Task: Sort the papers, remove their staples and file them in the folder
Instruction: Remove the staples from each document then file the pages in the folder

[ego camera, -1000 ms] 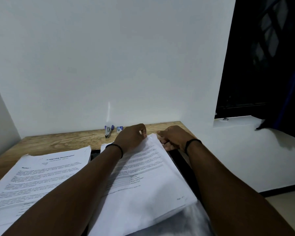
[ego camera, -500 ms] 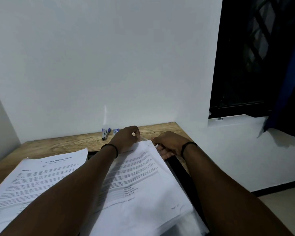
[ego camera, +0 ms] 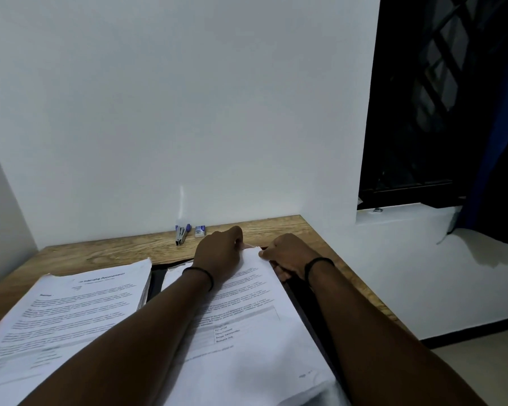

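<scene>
While both forearms reach across the nearer sheets, the printed stack on the right (ego camera: 247,332) sags over the near edge of the surface (ego camera: 276,227), and I judge that a hard tug at its far end could slide it off toward the person. Beside it on the left lies a second stack of papers (ego camera: 71,312), its near corner also past the edge, so a nudge from the left forearm could spill it. Under the right stack a dark cover shows, probably the folder (ego camera: 308,306), though too little is visible to be sure.

Farther out, the left hand (ego camera: 220,253) curls its fingers round the top corner of the right stack, and the right hand (ego camera: 288,254) pinches the same corner from the other side. Whether a staple sits there is hidden by the fingers. Pulling it bare-handed risks tearing the corner or pricking a fingertip; a loosened staple could also drop unseen among the sheets.

Against the wall, well apart from both hands, sit a blue stapler (ego camera: 182,234) and a small staple box (ego camera: 200,230), untouched.
</scene>
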`<act>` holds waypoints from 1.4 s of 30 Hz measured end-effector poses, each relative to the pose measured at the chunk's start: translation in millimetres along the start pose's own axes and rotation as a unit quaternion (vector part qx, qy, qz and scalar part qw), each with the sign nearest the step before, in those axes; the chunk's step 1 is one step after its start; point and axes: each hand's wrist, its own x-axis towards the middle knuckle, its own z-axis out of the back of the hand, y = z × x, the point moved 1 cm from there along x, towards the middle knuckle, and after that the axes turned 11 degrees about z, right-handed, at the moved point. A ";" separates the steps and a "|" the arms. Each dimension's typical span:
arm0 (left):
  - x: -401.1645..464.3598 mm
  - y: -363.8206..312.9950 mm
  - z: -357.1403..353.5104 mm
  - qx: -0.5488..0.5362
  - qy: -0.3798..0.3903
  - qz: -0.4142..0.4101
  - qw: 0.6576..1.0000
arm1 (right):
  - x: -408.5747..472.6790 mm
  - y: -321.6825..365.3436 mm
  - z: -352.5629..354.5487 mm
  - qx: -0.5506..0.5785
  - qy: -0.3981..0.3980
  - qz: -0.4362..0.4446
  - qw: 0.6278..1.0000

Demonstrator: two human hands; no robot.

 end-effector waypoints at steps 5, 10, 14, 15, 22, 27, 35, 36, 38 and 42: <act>-2.0 -0.9 4.6 0.000 -0.031 -0.016 0.999 | -3.4 0.8 -2.4 -0.002 -0.016 0.007 1.000; -5.2 -2.6 4.6 -0.002 -0.019 -0.024 1.000 | -7.1 1.6 -3.8 -0.019 -0.031 0.006 0.999; -2.3 -4.5 6.1 -0.020 -0.001 -0.008 1.000 | -8.5 5.3 -3.5 -0.031 -0.035 0.003 0.999; -0.5 -4.5 5.7 -0.027 0.006 -0.003 1.000 | -8.8 6.1 -2.6 -0.036 -0.038 0.003 0.999; 1.5 -3.3 1.0 -0.029 0.037 0.025 0.999 | -12.1 3.1 -2.2 -0.039 -0.041 -0.010 0.998; -0.9 -4.9 -5.8 -0.020 0.063 0.028 0.997 | -10.7 -2.3 -3.5 -0.008 -0.034 -0.013 0.999; 2.2 -3.8 -4.4 -0.038 0.053 0.039 0.997 | -9.3 -6.9 -3.2 0.013 -0.028 -0.010 0.999; 4.8 -2.2 -3.5 -0.043 0.064 0.048 0.996 | -8.9 -6.9 -3.2 0.018 -0.030 -0.011 0.999; 10.6 -0.2 -1.2 -0.049 0.093 0.061 0.993 | -8.0 -7.8 -3.3 0.025 -0.034 -0.016 0.999; 16.4 -1.2 -0.5 -0.026 0.116 0.052 0.992 | -14.6 -2.7 -2.1 0.030 -0.015 -0.035 0.999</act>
